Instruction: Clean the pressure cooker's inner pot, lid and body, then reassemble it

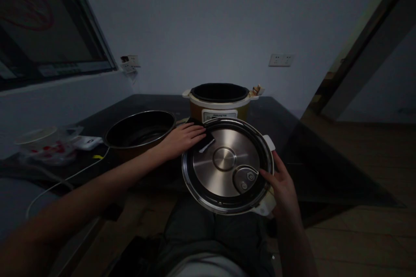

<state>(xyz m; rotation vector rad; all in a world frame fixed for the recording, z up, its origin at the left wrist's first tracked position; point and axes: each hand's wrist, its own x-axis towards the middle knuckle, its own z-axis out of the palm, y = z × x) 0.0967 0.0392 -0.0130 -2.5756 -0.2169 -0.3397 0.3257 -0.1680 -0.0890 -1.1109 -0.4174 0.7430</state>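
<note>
A round cooker lid (224, 164), its shiny metal underside up, is held tilted over my lap. My right hand (282, 186) grips its right rim, thumb on the inner plate. My left hand (183, 138) lies flat at the lid's upper left edge, fingers stretched over a dark cloth (204, 140) with a white tag. Behind the lid stands the open cooker base (219, 101) with a dark inner cavity. A dark inner pot (139, 132) sits to the left of my left hand.
A dark table (286, 138) carries the cooker and pot. At left lie a white power adapter (87, 142) with a cable and a plastic bag with a bowl (48, 143). Wall sockets (281, 59) are behind. Wooden floor lies to the right.
</note>
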